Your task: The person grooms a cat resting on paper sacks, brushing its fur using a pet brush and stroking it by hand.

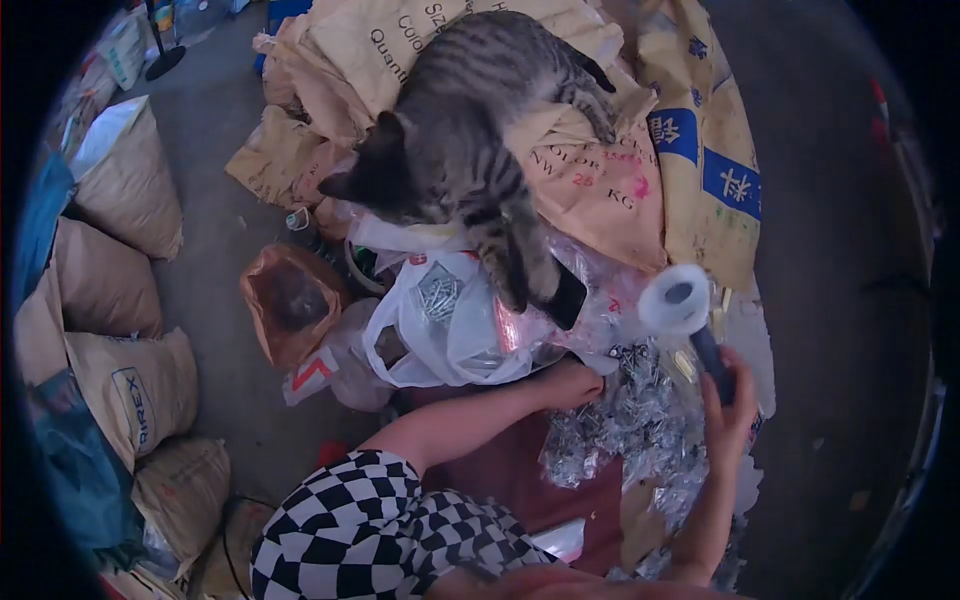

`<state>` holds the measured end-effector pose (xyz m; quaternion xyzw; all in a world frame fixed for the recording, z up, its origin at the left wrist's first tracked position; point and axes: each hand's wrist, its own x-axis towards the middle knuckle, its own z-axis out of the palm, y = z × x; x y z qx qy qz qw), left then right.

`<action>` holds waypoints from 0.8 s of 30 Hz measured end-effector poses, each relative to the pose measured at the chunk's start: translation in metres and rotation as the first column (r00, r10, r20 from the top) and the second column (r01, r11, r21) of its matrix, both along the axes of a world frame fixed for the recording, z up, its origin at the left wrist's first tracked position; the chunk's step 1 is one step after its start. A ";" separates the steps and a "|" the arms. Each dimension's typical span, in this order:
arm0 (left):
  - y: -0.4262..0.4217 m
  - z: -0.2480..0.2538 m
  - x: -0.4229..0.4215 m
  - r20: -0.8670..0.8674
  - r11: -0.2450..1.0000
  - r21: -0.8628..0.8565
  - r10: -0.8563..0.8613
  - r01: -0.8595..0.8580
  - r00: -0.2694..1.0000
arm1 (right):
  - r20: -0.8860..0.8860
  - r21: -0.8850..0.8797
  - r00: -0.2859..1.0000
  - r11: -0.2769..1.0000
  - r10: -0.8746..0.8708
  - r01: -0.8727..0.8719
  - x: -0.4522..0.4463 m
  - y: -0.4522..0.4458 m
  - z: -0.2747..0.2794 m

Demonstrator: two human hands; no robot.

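My left hand [572, 385] is closed beside the white plastic bag [470, 340], at the upper edge of a heap of small clear packets [640, 420]; what it holds, if anything, is hidden. At the right, my right hand [732, 400] is wrapped round a dark handle [710, 362], with a white roll [675, 302] at its upper end. The white bag holds metal screws [438, 296]. A grey tabby cat [470, 120] lies above, its forelegs reaching down to a black phone [568, 300].
Printed paper sacks [600, 195] lie under and around the cat. An open brown bag [262, 320] stands left of the white bag. Full sacks [140, 395] line the left side. A dark red surface [500, 455] shows below my left hand.
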<state>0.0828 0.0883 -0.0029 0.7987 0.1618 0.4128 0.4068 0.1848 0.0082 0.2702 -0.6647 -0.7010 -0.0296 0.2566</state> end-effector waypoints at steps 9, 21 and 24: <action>0.003 -0.003 0.001 -0.033 0.999 -0.018 -0.036 0.035 0.999 | -0.551 0.206 0.784 0.957 0.285 -0.203 -0.094 0.140 -0.002; 0.000 -0.011 0.009 0.013 0.998 0.058 0.024 -0.025 1.000 | 0.201 0.405 0.906 0.811 0.372 -0.423 -0.181 0.175 0.016; 0.001 -0.010 0.008 0.036 0.998 0.055 0.000 -0.002 0.999 | 0.282 0.426 0.930 0.837 0.237 -0.343 -0.196 0.201 0.013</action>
